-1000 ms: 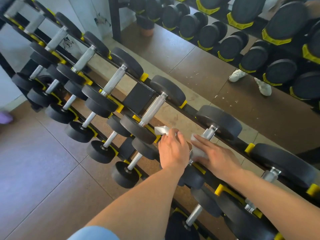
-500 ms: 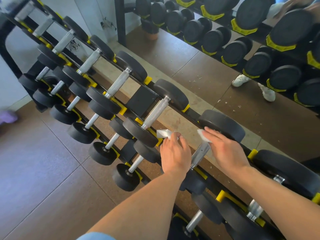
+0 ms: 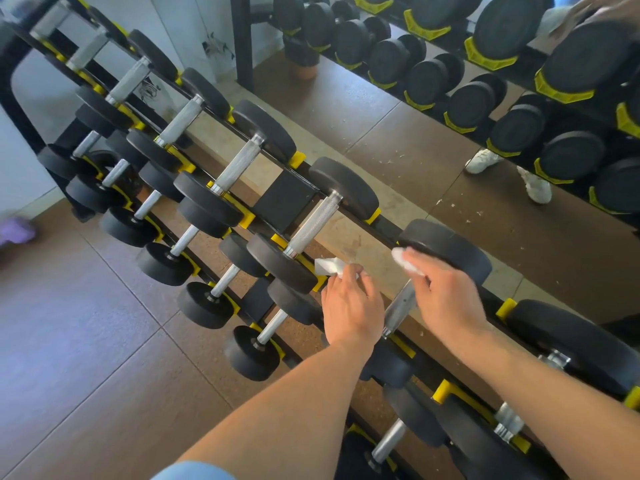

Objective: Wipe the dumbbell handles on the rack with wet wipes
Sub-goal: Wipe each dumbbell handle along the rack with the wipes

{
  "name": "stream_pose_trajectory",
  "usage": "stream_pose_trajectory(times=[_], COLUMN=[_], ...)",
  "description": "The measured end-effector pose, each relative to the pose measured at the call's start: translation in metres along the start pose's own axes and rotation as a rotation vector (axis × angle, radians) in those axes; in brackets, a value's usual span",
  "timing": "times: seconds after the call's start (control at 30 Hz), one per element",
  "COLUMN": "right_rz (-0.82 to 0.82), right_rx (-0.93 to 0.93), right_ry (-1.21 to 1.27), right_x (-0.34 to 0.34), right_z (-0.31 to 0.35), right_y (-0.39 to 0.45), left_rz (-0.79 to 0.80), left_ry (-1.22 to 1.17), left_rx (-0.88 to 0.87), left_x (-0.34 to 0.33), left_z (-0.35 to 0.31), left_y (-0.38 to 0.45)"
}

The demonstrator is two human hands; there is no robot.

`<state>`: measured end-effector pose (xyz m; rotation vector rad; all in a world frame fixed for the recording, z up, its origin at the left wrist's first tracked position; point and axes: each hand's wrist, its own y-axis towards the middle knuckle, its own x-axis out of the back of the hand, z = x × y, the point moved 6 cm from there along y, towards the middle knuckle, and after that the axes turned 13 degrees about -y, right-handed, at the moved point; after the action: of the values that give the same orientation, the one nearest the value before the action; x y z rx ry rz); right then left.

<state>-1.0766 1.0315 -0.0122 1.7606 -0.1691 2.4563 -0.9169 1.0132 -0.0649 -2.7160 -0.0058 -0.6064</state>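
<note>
The right hand (image 3: 446, 299) pinches a wet wipe (image 3: 405, 263) at the far end of the dumbbell handle (image 3: 400, 308). Just left of that handle, the left hand (image 3: 349, 306) grips another wipe (image 3: 329, 266).

We see black dumbbell heads (image 3: 277, 263) on a black rack (image 3: 287, 202) fitted with yellow cradles (image 3: 375, 216). The dumbbell handles (image 3: 313, 223) are silver with a fine cross-hatched knurl. The wipes are white: one (image 3: 329, 266) in the left hand (image 3: 351, 311), one (image 3: 407, 263) under the right hand (image 3: 446, 299). The floor (image 3: 86, 358) is brown tile with pale seams, the wall (image 3: 194, 26) pale blue-white, and a purple object (image 3: 15, 230) lies at left.
</note>
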Motion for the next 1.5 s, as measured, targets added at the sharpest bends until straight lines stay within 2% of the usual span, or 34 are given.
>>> stream_pose_trajectory(times=[0.07,0.1,0.13,0.23,0.33,0.37,0.43,0.47,0.5,0.53,0.57,0.6,0.63,0.67,0.7,0.8,0.83,0.93,0.97,1.0,1.03,1.1,1.13,1.17,1.23,1.3,1.4,1.43,1.5], right_rz=[0.028,0.084,0.131,0.228,0.607,0.653,0.538,0.385,0.212,0.078,-0.008,0.001,0.064,0.113,0.124,0.1,0.156,0.546,0.589,0.544,0.409,0.043,-0.044,-0.019,0.136,0.218,0.449,0.517,0.55], right_rx=[0.261,0.322,0.325,0.248,-0.01,-0.145,-0.365,-0.397,-0.343,-0.202,-0.006,0.198,0.32,0.343,0.326,0.237,0.209,0.024,-0.044,-0.096,-0.099,0.046,0.153,0.225,0.192,0.119,0.008,-0.097,-0.44], right_ry=[-0.405,-0.507,-0.49,-0.189,0.271,0.356,0.432,0.42,0.362,0.244,0.022,-0.243,-0.496,-0.599,-0.585,-0.221,-0.126,0.185,0.239,0.257,0.211,0.005,-0.151,-0.317,-0.481,-0.334,0.209,0.388,0.592], right_x=[-0.014,-0.023,-0.024,-0.021,-0.038,-0.041,-0.034,-0.023,-0.008,0.005,0.011,0.006,-0.004,-0.011,-0.012,-0.014,-0.018,-0.037,-0.034,-0.028,-0.018,0.005,0.01,0.003,-0.014,-0.021,-0.035,-0.038,-0.045], right_z=[-0.002,-0.008,-0.011,0.0,0.017,0.017,0.006,0.0,-0.003,-0.002,0.001,0.005,0.003,-0.003,-0.007,-0.006,0.0,0.02,0.022,0.02,0.016,0.011,0.013,0.011,0.001,-0.001,0.017,0.018,-0.004], right_y=[0.002,0.0,-0.003,-0.023,-0.051,-0.052,-0.037,-0.025,-0.013,-0.003,0.003,0.003,0.0,-0.004,-0.006,-0.026,-0.036,-0.06,-0.055,-0.045,-0.03,-0.004,0.003,0.006,0.001,-0.017,-0.063,-0.078,-0.094], left_rz=[-0.003,-0.005,-0.003,-0.002,-0.008,-0.008,-0.007,-0.009,-0.013,-0.016,-0.019,-0.022,-0.025,-0.027,-0.026,-0.026,-0.025,-0.023,-0.023,-0.021,-0.019,-0.021,-0.024,-0.026,-0.025,-0.018,-0.014,-0.008,0.006], left_ry=[0.006,0.014,0.02,0.023,0.028,0.029,0.028,0.027,0.028,0.028,0.026,0.024,0.024,0.024,0.023,0.019,0.019,0.014,0.012,0.009,0.009,0.02,0.023,0.025,0.029,0.029,0.038,0.043,0.046], left_rx=[-0.008,-0.017,-0.024,-0.029,-0.037,-0.038,-0.036,-0.034,-0.03,-0.026,-0.024,-0.024,-0.025,-0.026,-0.027,-0.035,-0.038,-0.036,-0.031,-0.028,-0.029,-0.033,-0.032,-0.031,-0.026,-0.026,-0.037,-0.042,-0.049], left_x=[0.001,0.001,0.002,0.002,0.001,0.001,0.001,0.001,0.001,0.001,0.001,0.001,0.001,0.001,0.0,-0.001,-0.001,0.001,0.001,0.001,0.0,0.0,0.0,0.001,0.001,0.0,0.001,0.0,0.0], left_z=[-0.001,0.0,-0.001,-0.002,-0.001,-0.001,-0.001,-0.001,-0.002,-0.003,-0.003,-0.003,-0.002,-0.001,0.0,0.002,0.002,0.001,0.001,0.001,0.001,0.001,0.0,0.0,0.001,0.001,-0.001,-0.001,-0.001], left_y=[0.0,0.0,0.0,0.001,0.001,0.001,0.0,0.0,-0.001,-0.001,-0.001,-0.002,-0.002,-0.001,0.0,0.001,0.002,0.003,0.002,0.002,0.003,0.002,0.002,0.002,0.002,0.002,0.003,0.003,0.002])
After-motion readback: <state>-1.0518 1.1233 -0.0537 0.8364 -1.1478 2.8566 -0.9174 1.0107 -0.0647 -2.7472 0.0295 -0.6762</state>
